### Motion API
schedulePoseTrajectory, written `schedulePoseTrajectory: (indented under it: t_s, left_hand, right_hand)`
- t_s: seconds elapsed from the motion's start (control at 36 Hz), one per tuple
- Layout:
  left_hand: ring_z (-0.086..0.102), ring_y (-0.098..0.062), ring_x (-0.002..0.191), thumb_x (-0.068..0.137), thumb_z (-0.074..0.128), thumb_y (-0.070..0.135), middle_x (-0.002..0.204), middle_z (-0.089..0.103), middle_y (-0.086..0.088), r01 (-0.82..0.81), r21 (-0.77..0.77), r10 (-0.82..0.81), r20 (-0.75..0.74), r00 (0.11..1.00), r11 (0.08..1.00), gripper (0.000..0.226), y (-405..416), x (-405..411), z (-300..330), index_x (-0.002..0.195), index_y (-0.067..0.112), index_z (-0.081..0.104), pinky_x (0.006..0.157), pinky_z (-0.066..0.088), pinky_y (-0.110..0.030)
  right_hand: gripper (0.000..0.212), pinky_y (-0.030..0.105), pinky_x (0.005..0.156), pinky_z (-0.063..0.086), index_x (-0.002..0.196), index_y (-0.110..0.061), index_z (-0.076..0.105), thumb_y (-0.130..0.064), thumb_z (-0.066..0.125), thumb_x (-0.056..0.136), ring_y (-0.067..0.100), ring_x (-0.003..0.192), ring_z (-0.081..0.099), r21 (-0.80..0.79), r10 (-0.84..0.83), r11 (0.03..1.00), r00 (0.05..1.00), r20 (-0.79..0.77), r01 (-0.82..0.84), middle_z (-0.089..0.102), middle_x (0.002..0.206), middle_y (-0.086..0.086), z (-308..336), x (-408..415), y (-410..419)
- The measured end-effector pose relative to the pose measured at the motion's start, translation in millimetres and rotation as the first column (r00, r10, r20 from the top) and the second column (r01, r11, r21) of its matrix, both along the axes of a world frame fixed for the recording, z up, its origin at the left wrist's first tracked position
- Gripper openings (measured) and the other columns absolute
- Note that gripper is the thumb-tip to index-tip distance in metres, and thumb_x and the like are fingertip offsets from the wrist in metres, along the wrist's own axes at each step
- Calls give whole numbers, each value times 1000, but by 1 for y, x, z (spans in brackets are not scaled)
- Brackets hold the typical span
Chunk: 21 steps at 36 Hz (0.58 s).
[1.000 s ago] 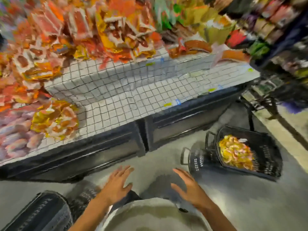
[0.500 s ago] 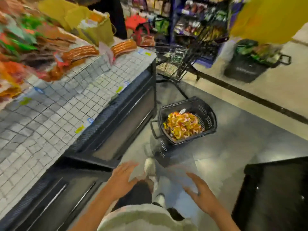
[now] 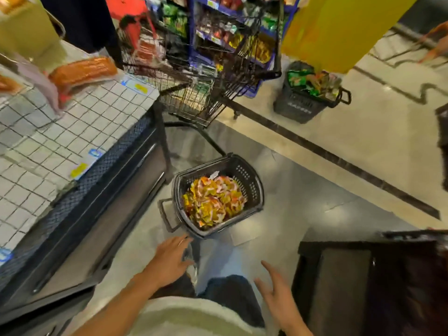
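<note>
One black basket (image 3: pixel 245 176) of packets (image 3: pixel 213 202) sat at frame centre, long axis running lower left to upper right. Two hands, left hand (image 3: pixel 169 259) and right hand (image 3: pixel 278 294), hovered just below, fingers spread, empty.

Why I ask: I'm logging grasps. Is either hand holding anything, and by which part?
Nothing is held. The left hand and right hand are both open with fingers spread, near the basket but not gripping it.

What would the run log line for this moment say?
left hand: open, near basket rim, contact unclear | right hand: open, empty | basket: on floor, holds yellow-orange packets
</note>
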<state>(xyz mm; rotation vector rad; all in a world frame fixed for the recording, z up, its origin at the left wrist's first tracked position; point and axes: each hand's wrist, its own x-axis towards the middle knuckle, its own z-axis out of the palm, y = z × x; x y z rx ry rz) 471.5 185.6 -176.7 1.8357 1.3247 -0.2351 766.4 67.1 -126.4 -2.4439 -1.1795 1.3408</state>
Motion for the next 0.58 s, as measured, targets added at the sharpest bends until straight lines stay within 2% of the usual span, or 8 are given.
schedulePoseTrajectory:
  t_s: [0.14, 0.33, 0.39, 0.5, 0.58]
  left_hand:
    - [8, -21, 154, 104, 44, 38, 167, 9, -2, 27, -49, -28, -19, 999, 998, 64, 49, 24, -15, 159, 20, 16, 125, 7, -36]
    - [21, -19, 150, 102, 49, 34, 162, 25, 2, -139, -37, 140, 25, 990, 990, 59, 86, 40, -64, 156, 21, 27, 123, 14, -32]
    - [24, -20, 149, 100, 53, 32, 161, 29, 2, -197, -39, 198, 18, 980, 980, 58, 91, 46, -86, 154, 20, 32, 123, 16, -31]
    - [26, -21, 150, 97, 59, 29, 159, 33, 2, -337, -94, 340, 13, 940, 937, 58, 104, 61, -144, 151, 20, 39, 122, 19, -31]
    - [25, -19, 151, 97, 60, 28, 161, 31, 3, -374, -102, 378, 21, 925, 922, 60, 114, 72, -201, 152, 20, 38, 122, 15, -26]
  right_hand:
    - [55, 29, 115, 32, 150, -36, 37, -49, 55, 100, 20, 142, 42, -66, 63, 996, 998, -2, -63, 39, 158, -1, -18, 13, 53]
    - [49, 29, 117, 28, 142, -52, 31, -58, 50, 97, 12, 144, 36, -74, 225, 972, 974, -10, -225, 39, 157, -12, -65, 32, 127]
    - [52, 28, 118, 25, 146, -48, 34, -58, 49, 97, 12, 146, 33, -102, 293, 951, 956, -9, -293, 36, 159, -11, -89, 38, 149]
    - [57, 16, 115, 18, 150, -37, 38, -54, 53, 98, 5, 145, 30, -117, 419, 900, 908, -20, -419, 34, 159, -14, -150, 45, 198]
    - [58, 17, 115, 22, 150, -34, 40, -47, 59, 97, 4, 143, 31, -101, 446, 888, 893, -53, -449, 37, 155, -15, -210, 50, 233]
